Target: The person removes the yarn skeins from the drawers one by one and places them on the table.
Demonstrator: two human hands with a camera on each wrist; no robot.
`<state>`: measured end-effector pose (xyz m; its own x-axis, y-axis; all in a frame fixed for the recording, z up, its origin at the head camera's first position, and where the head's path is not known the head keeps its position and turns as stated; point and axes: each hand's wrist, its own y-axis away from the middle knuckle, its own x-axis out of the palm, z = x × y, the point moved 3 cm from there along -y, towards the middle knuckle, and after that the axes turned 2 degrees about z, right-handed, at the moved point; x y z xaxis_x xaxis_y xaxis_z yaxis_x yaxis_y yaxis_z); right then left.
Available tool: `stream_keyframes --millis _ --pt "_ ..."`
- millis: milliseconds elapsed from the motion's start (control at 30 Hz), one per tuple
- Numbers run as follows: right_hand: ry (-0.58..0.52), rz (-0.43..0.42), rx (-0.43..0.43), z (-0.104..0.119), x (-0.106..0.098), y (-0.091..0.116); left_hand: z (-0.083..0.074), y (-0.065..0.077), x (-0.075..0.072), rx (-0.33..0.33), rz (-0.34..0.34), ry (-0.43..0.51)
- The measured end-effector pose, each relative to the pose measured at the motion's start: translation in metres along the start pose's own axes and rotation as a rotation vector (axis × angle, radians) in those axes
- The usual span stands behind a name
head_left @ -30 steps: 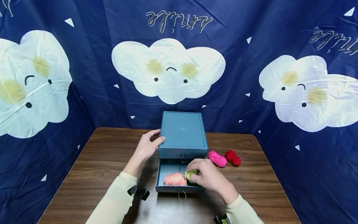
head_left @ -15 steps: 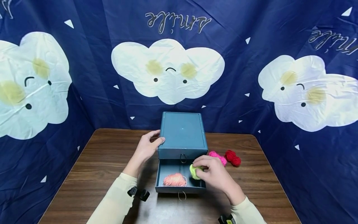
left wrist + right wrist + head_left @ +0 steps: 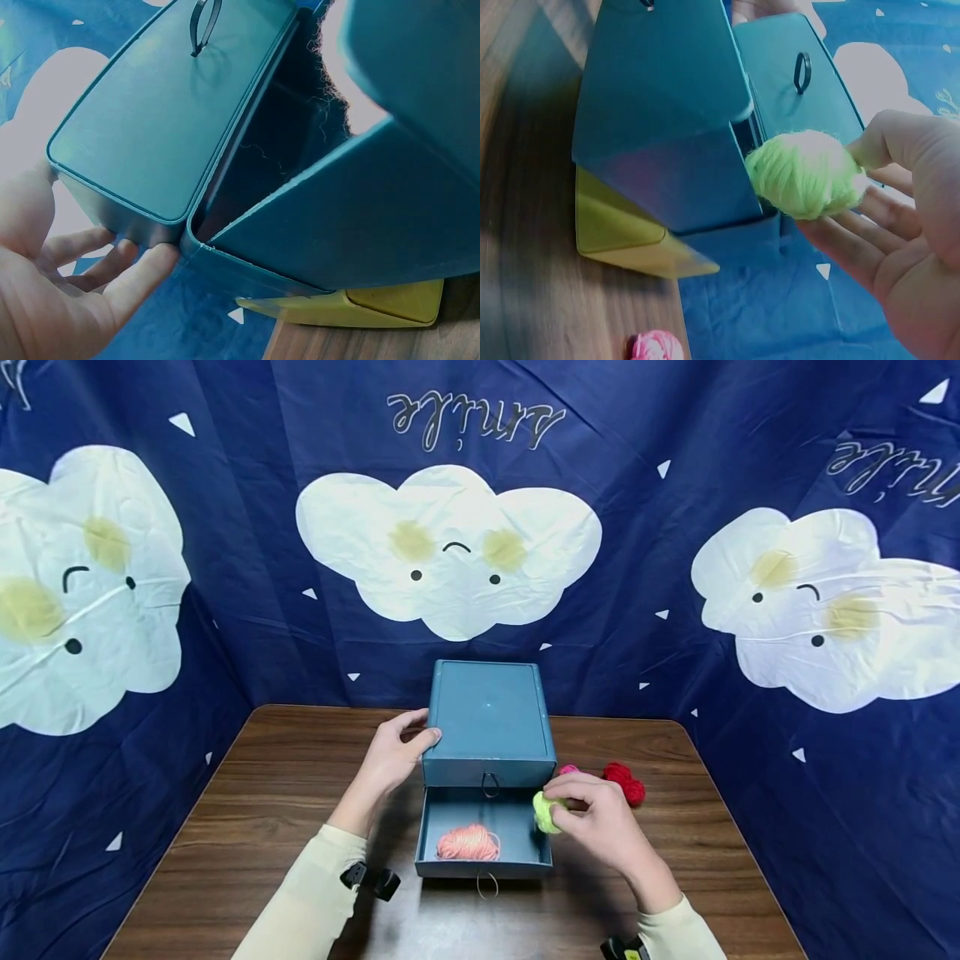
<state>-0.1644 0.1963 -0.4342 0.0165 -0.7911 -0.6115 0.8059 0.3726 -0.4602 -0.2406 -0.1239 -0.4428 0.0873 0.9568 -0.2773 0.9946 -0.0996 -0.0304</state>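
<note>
Right hand (image 3: 600, 818): fingers and thumb curled round a lime-green yarn ball (image 3: 547, 811), held above the right edge of the open drawer (image 3: 484, 857), beside the box front.
Left hand (image 3: 392, 757): fingers resting fairly straight against the left side of the teal drawer box (image 3: 489, 717), thumb on its top edge, gripping nothing.
Drawer: lower one, pulled out toward the person; a peach yarn ball (image 3: 468, 842) lies inside at the left.
Desk (image 3: 262, 793): dark wood; a pink yarn ball (image 3: 567, 770) mostly hidden behind the right hand, a red yarn skein (image 3: 626, 782) just beyond it, right of the box.
Backdrop (image 3: 675, 527): navy cloth with white clouds.
</note>
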Motion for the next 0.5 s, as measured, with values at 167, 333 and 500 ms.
stream_keyframes --millis 167,333,500 --pt "0.030 -0.024 0.050 -0.009 -0.006 0.005 0.001 -0.001 0.000 0.009 0.003 -0.001" --pt "0.046 -0.034 0.091 -0.018 -0.007 0.011 0.001 -0.001 0.000 0.022 0.002 -0.005" --pt "0.049 -0.033 0.124 -0.026 -0.005 0.016 0.001 0.000 0.000 0.018 0.000 -0.009"
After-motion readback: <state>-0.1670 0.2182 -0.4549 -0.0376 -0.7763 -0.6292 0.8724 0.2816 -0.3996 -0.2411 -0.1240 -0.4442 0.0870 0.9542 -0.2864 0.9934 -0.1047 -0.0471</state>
